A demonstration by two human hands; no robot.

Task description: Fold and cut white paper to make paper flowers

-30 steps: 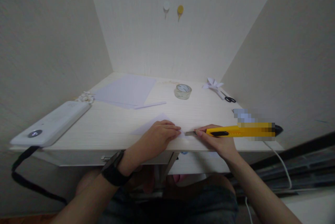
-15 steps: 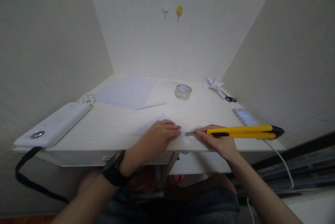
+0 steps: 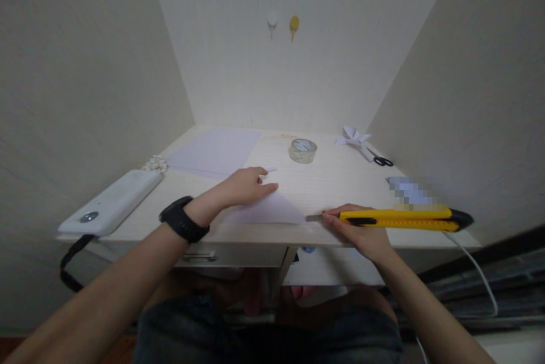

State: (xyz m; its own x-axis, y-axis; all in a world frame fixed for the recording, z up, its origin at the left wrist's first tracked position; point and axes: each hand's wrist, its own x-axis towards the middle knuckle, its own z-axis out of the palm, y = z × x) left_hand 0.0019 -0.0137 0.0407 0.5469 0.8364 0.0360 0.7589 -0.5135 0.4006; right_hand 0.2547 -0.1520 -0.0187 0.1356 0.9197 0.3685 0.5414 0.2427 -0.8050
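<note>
A folded white paper piece (image 3: 272,210) lies near the front edge of the pale wooden desk (image 3: 340,182). My left hand (image 3: 242,187), with a black watch on its wrist, rests on the paper's far corner, fingers stretched out flat. My right hand (image 3: 360,230) grips a yellow utility knife (image 3: 400,218) lying low and level. Its short blade tip (image 3: 313,218) touches the paper's right corner.
Large white sheets (image 3: 215,151) and a thin paper strip lie at the back left. A tape roll (image 3: 302,150), a folded paper shape (image 3: 353,137) and black-handled scissors (image 3: 381,160) sit at the back. A white power bank (image 3: 113,204) with a black cable is at the left edge.
My left hand has slid away from the front edge to the paper's far corner, uncovering the paper. The knife stays at the paper's right corner. The view shifted slightly right.
</note>
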